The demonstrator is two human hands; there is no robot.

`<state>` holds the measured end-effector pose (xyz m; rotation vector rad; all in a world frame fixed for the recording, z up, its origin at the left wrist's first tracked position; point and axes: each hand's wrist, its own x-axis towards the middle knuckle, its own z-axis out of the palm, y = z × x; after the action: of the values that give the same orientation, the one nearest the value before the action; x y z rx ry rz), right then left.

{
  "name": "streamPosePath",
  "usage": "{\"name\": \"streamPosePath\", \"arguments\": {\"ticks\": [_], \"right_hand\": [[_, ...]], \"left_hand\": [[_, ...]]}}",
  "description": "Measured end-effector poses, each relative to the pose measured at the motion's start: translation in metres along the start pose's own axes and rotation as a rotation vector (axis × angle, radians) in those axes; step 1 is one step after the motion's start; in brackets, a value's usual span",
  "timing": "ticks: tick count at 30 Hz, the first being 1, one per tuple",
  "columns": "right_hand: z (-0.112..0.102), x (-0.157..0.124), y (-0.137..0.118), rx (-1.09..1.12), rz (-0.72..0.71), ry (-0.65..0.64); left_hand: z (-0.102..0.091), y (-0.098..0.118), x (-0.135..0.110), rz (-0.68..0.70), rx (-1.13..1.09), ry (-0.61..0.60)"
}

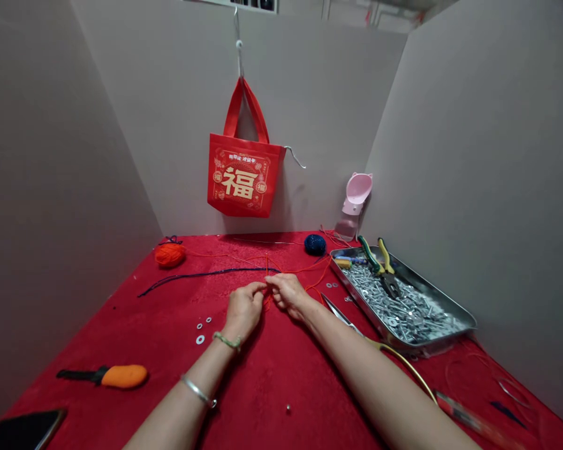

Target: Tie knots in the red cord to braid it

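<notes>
My left hand and my right hand meet over the middle of the red cloth, thumbs and fingers pinched together on thin orange-red string. A loop of that string sticks up behind the fingertips, and short strands hang below them. The exact grip of each fingertip is too small to make out. Just beyond the hands lies a dark blue braided cord, stretched to the left. Strands run from the hands' area towards an orange yarn ball at the far left and a dark blue yarn ball at the back.
A metal tray of screws with pliers stands right. Scissors lie partly under my right forearm. Washers and an orange-handled tool lie left, a phone at the corner. A red bag hangs behind.
</notes>
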<state>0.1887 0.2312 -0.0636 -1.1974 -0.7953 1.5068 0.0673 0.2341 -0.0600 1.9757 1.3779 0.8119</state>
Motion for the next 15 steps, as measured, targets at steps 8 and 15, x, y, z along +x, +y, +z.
{"name": "streamPosePath", "arguments": {"ticks": [8,15], "right_hand": [[0.004,0.002,-0.001,-0.091,0.047,0.104],[0.002,-0.003,-0.004,-0.091,0.047,0.052]], "left_hand": [[-0.023,0.026,-0.014,0.154,0.867,-0.164],[-0.083,0.022,0.005,-0.056,0.803,-0.248]]}}
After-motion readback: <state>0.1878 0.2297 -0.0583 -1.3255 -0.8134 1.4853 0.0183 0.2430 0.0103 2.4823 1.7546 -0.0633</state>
